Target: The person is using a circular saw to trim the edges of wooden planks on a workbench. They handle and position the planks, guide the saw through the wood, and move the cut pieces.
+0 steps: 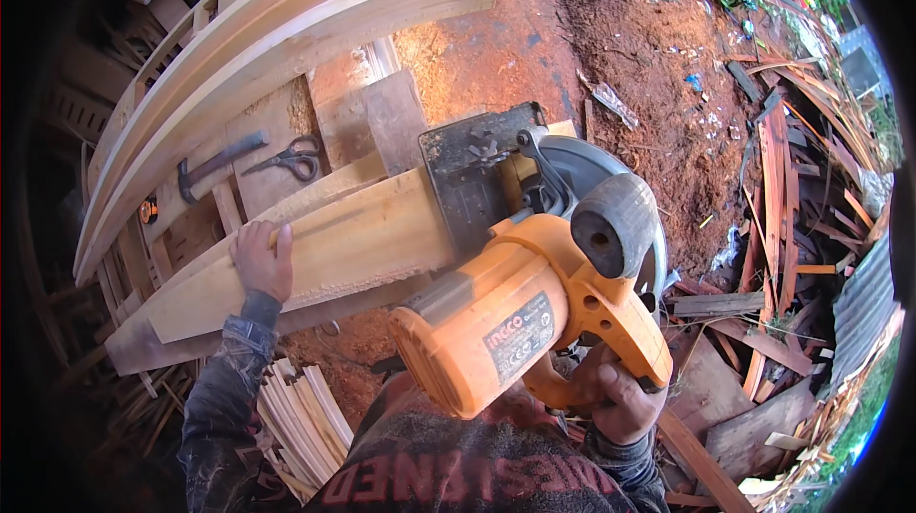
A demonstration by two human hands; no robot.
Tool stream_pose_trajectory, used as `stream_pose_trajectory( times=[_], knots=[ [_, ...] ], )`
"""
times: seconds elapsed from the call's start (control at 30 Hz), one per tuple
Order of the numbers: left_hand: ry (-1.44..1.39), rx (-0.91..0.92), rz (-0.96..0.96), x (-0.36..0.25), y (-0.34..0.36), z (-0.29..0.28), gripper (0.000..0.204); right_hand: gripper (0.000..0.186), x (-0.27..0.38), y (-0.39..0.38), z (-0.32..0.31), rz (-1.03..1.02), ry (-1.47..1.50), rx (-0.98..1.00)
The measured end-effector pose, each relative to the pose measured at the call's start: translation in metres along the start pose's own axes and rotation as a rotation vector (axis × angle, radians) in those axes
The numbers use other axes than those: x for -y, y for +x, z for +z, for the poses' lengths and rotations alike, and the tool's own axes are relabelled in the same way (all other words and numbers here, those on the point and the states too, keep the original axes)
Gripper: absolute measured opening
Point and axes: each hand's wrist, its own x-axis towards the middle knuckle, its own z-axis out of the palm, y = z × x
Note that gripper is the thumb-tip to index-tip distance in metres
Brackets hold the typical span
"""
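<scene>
An orange and black circular saw (pixel 496 313) fills the centre right, its dark metal base plate (pixel 458 169) lying over the right end of a pale wooden board (pixel 363 231). My right hand (pixel 625 398) is closed round the saw's rear handle at the lower right. My left hand (pixel 262 260) grips the board's upper edge left of the saw, fingers curled over it. A second pale board lies beside and beneath this one. Above my left hand, black-handled scissors (pixel 301 160) and a hammer-like metal tool (pixel 191 184) lie on wooden pieces, near a small orange-black item (pixel 149 210).
Long curved timber strips (pixel 286 26) lie at the upper left. Sawdust and reddish soil (pixel 630 55) cover the ground behind the saw. Scrap wood (pixel 773 188) is heaped along the right beside corrugated sheet (pixel 859 322). A bundle of pale strips (pixel 301 418) lies below my left arm.
</scene>
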Motion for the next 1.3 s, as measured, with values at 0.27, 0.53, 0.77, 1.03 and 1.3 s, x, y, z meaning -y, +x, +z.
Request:
stream_pose_trajectory(
  times=[0.27,0.53,0.77,1.03,1.3],
  knots=[
    [-0.021,-0.010,0.012,0.003,-0.001,0.003,0.032,0.033,0.007,0.005,0.009,0.041,0.065,0.024],
    [-0.043,-0.026,0.023,0.001,0.000,0.000,0.028,0.034,0.009,0.009,0.014,0.020,0.032,0.021],
    [-0.055,-0.012,0.008,0.001,-0.001,0.000,0.026,0.031,0.011,0.013,0.017,-0.013,-0.018,0.024],
    [-0.054,0.000,-0.015,0.004,-0.002,0.001,0.024,0.033,0.011,0.015,0.022,-0.018,0.007,0.003],
    [-0.056,-0.004,-0.010,0.008,-0.003,0.003,0.024,0.037,0.011,0.018,0.023,0.005,0.040,0.004]
  ],
)
